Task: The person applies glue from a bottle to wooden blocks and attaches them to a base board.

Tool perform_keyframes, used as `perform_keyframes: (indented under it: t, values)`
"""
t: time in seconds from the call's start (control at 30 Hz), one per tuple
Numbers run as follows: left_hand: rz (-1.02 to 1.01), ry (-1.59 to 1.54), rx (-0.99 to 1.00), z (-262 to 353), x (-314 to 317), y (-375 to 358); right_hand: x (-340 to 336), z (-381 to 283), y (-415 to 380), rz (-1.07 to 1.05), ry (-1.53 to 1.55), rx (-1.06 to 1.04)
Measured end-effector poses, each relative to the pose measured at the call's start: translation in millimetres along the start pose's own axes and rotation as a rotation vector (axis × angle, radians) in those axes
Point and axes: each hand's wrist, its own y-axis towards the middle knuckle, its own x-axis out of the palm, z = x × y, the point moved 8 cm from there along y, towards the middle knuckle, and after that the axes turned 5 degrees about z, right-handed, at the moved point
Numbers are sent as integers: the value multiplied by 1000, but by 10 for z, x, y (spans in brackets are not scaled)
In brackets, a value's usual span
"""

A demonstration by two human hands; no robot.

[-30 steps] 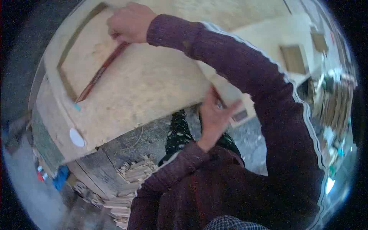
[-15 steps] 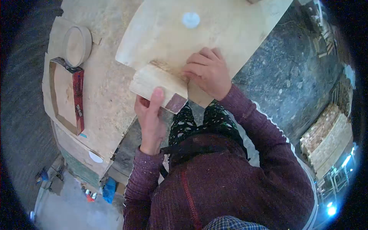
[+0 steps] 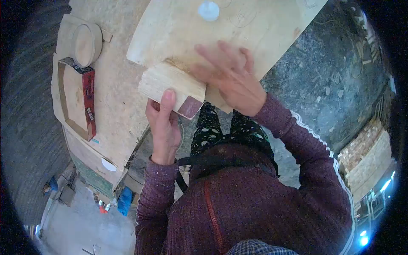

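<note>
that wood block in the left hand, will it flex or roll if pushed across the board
Probably neither. The wood block looks thick and solid, so likely stiff. Its flat faces and square corners suggest it would slide, not roll. The left hand holds it one-handed, so it seems fairly light.

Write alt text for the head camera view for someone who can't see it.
Seen from above, a person's left hand grips a pale wooden block at the edge of a light plywood sheet, while the right hand, fingers spread and blurred, lies over the sheet. A round wooden disc lies to the left.
</note>
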Motion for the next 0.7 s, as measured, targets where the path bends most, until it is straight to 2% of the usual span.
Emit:
perform_keyframes:
  t: [0.1,0.27,0.33,0.4,0.47,0.6,0.67,0.7]
  values:
    - [43,-123,-14,8,-1,-2,37,-105,-111,-29,-32,-53]
    - [57,-126,-19,-4,-12,1,-106,49,-274,-185,-67,-95]
    - [63,-137,-23,-24,-18,-5,-156,78,-127,-136,-64,-73]
    - [39,-14,10,-27,-21,0,-104,72,-30,-83,-57,-50]
    - [45,-15,-3,-35,-29,-2,51,-46,-43,-40,-15,-140]
    - [42,-15,-15,-21,-10,-5,-202,186,-134,-148,49,-122]
    - [35,-16,-2,-5,11,-7,-442,587,-30,149,265,-25]
    - [26,-11,10,7,20,-13,-467,634,83,149,263,-28]
